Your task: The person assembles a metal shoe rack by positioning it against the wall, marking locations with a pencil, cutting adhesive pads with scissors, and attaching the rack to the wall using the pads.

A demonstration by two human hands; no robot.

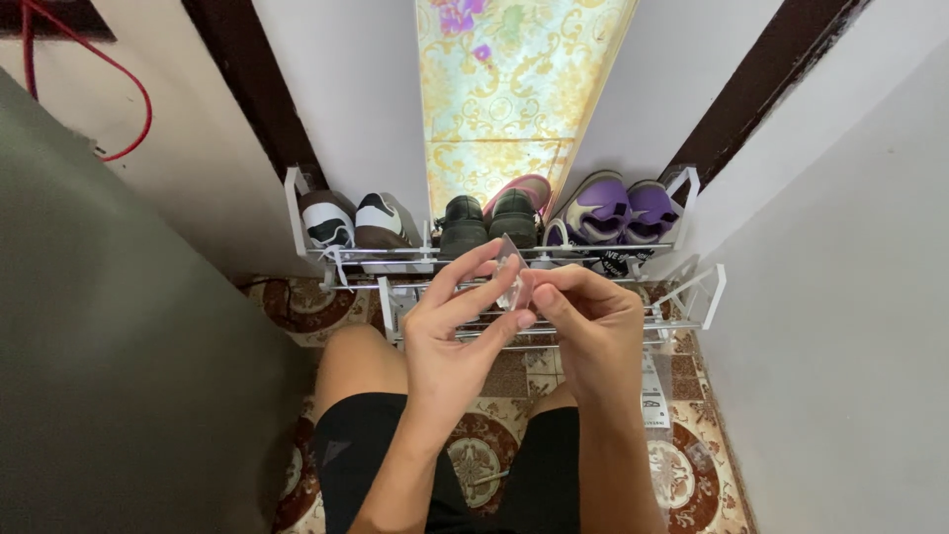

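A grey wall (pixel 119 326) fills the far left, standing close beside the white shoe rack (pixel 297 213) and leaving only a narrow strip of floor between them. A red cord (pixel 138 109) loops on the pale wall above the rack's left end. On the rack's top shelf, from its left end, sit brown-and-white sneakers (pixel 354 220), then black shoes (pixel 486 220), a pink shoe (pixel 524 186) behind them, and purple sandals (pixel 618 210) at the right end.

In front of the rack's lower shelf, the left hand (pixel 450 336) pinches a small clear plastic piece (pixel 512 282) between thumb and fingertips. The right hand (pixel 593 331) meets it there, fingers curled, its thumb and forefinger closed on the same piece. Both hands hover above the person's bare knees.

A patterned panel (pixel 514 89) rises behind the rack's middle. The patterned tile floor (pixel 692 475) runs under the rack. A white wall (pixel 850 326) closes in just right of the rack, so the space is tight on both sides.
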